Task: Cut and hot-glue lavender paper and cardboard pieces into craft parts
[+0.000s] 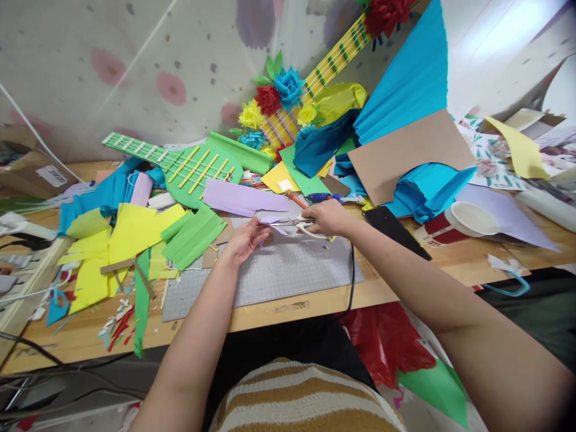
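Note:
My right hand (327, 218) is closed around the light handles of a pair of scissors (291, 222), whose blades point left. At the blades is a small piece of purple paper (273, 221), which my left hand (245, 240) pinches between thumb and fingers. Both hands are above the grey cutting mat (292, 270). Just behind them lies a wider purple paper strip (245, 197). A green paper guitar shape (198, 174) with yellow strips rests behind and to the left.
Yellow paper (135, 231) and green paper (193, 237) lie left. A cup (459, 223), black phone-like slab (396, 231) and brown cardboard (405, 153) are right. Behind stands a yellow guitar shape with flowers (281, 126). A black cable (353, 276) crosses the table edge.

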Demonstrator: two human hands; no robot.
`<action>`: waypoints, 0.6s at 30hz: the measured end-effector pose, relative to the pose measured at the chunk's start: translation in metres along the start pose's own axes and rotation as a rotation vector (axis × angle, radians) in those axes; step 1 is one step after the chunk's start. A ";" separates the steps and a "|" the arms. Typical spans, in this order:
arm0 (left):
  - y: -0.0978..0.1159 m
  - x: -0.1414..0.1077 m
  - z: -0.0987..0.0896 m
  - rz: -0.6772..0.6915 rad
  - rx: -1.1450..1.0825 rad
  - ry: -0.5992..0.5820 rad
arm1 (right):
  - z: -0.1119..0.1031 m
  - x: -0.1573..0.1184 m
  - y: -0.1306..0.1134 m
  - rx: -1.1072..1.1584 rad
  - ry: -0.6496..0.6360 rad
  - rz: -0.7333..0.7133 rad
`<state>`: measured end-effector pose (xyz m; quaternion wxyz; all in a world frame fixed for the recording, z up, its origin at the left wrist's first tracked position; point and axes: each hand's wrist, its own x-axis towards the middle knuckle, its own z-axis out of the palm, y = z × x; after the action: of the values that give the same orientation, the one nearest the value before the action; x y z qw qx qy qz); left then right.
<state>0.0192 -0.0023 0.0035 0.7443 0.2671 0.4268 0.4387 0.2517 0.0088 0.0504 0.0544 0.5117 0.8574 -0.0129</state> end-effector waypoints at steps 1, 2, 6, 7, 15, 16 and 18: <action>0.000 0.000 0.000 -0.001 -0.002 0.000 | 0.000 0.000 0.000 0.000 0.003 -0.003; 0.000 0.000 0.000 0.001 -0.004 0.001 | 0.000 0.000 0.000 -0.001 0.006 -0.004; -0.001 0.000 -0.001 0.002 -0.005 0.003 | 0.000 0.000 0.000 -0.015 0.022 -0.002; -0.001 0.000 -0.001 0.000 -0.004 0.004 | 0.000 0.000 0.000 -0.019 0.027 -0.005; 0.000 0.000 -0.001 -0.004 -0.015 0.002 | 0.002 -0.001 0.002 -0.002 0.065 -0.021; 0.000 0.000 -0.001 -0.005 -0.018 -0.002 | 0.002 -0.001 0.002 0.003 0.065 -0.019; 0.000 0.000 -0.002 -0.010 -0.020 -0.010 | 0.002 -0.002 0.002 0.009 0.053 -0.011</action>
<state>0.0179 -0.0024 0.0023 0.7511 0.2598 0.4202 0.4380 0.2543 0.0081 0.0489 0.0294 0.5076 0.8611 -0.0037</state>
